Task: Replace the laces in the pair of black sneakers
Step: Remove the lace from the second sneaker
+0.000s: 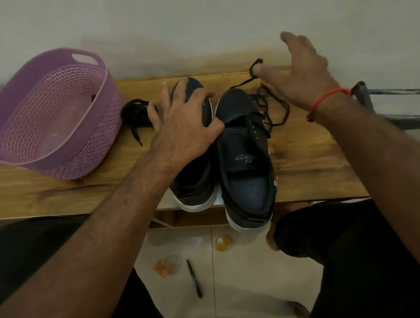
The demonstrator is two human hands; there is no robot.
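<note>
Two black sneakers with white soles stand side by side on the wooden table (44,189), toes pointing away from me. My left hand (184,124) lies over the toe of the left sneaker (196,185), with its fingers spread and curled round it. The right sneaker (246,169) has a loose black lace (274,105) trailing from its upper eyelets. That lace runs up to my raised right hand (302,74) and loops round one blurred fingertip, while the other fingers are spread. Another bundled black lace (135,114) lies on the table, left of the sneakers.
A purple perforated basket (47,115) stands at the left of the table, and a wall rises right behind it. A dark metal frame (400,108) is at the right. On the floor between my knees lie a black pen (195,278) and small scraps.
</note>
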